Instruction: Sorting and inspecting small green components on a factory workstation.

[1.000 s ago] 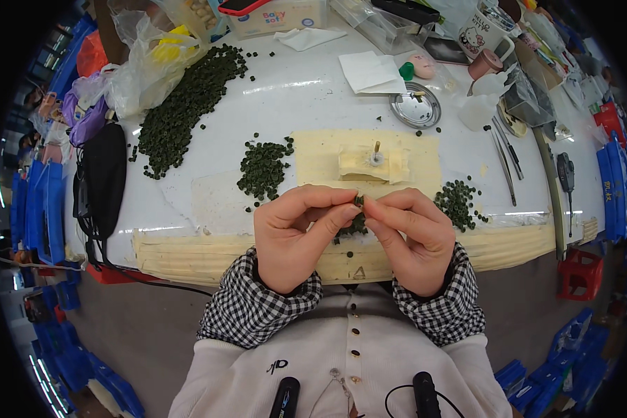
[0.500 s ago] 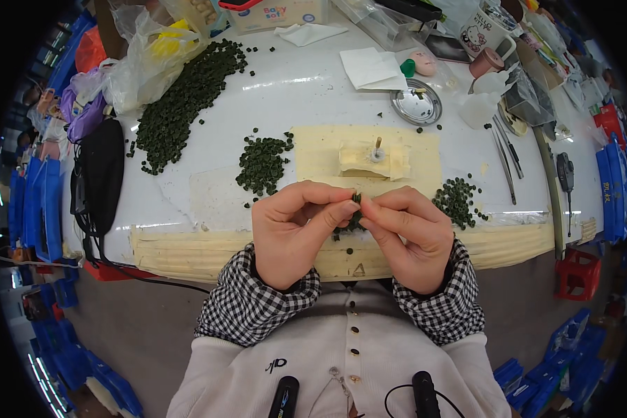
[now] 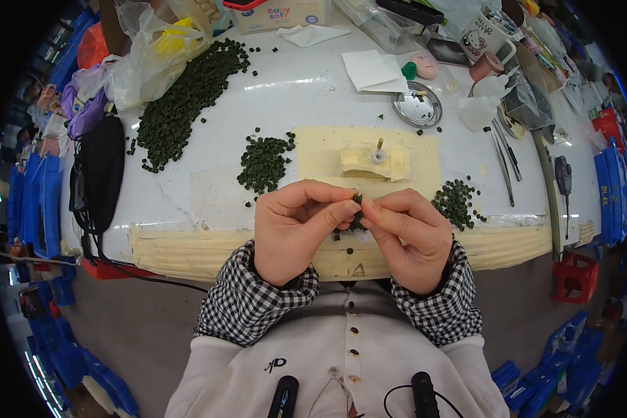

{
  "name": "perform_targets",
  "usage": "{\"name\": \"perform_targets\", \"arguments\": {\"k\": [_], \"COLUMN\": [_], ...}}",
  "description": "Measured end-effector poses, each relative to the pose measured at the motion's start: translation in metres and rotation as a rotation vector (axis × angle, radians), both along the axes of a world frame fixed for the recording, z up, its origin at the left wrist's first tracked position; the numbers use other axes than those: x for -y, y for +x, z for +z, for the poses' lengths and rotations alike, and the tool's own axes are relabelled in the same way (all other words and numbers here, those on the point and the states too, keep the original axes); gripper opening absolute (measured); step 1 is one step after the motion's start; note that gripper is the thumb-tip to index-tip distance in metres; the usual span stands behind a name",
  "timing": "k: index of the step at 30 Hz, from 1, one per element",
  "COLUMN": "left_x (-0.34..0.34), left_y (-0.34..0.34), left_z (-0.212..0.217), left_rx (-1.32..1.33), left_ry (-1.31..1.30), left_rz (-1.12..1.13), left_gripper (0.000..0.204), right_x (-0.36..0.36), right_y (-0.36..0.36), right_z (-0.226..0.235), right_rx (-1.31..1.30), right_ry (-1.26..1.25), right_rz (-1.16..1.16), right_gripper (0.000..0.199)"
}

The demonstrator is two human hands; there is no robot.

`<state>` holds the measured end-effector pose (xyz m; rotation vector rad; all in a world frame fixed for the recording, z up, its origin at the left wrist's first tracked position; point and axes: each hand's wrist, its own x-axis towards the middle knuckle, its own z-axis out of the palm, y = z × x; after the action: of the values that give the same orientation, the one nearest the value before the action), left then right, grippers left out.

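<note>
White worktable (image 3: pixel 188 188), grey floor (image 3: pixel 146 327), blue crates (image 3: pixel 42 202).

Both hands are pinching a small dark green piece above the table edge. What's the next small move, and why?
Probably carry the small green piece forward to the post on the cream block. Both the left hand and right hand pinch it at the fingertips just short of that block, and the post looks bare. Whether the piece is ready I cannot tell.

Black-and-white checked cuffs (image 3: pixel 258 303) poke out of a cream buttoned cardigan (image 3: pixel 341 362) with a small dark chest emblem.
</note>
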<state>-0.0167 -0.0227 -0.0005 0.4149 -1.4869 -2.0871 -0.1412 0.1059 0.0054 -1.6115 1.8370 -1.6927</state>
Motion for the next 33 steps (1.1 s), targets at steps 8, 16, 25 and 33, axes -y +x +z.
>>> {"name": "perform_targets", "arguments": {"k": [8, 16, 25, 33], "left_x": [0.000, 0.000, -0.001, 0.000], "left_y": [0.000, 0.000, 0.000, 0.000], "left_z": [-0.002, 0.000, 0.000, -0.002], "left_rx": [0.012, 0.022, 0.011, 0.009], "left_ry": [-0.003, -0.014, 0.005, -0.021], "left_rz": [0.049, 0.102, 0.102, 0.095], "left_gripper": [0.015, 0.016, 0.017, 0.018], "right_x": [-0.002, 0.029, 0.035, 0.021], "right_y": [-0.012, -0.051, -0.053, -0.031], "right_z": [0.015, 0.032, 0.026, 0.052], "right_rx": [-0.060, -0.405, -0.351, -0.163], "right_ry": [0.056, 0.211, 0.178, -0.059], "right_rz": [-0.108, -0.243, -0.218, -0.073], "right_gripper": [0.030, 0.022, 0.011, 0.009]}}
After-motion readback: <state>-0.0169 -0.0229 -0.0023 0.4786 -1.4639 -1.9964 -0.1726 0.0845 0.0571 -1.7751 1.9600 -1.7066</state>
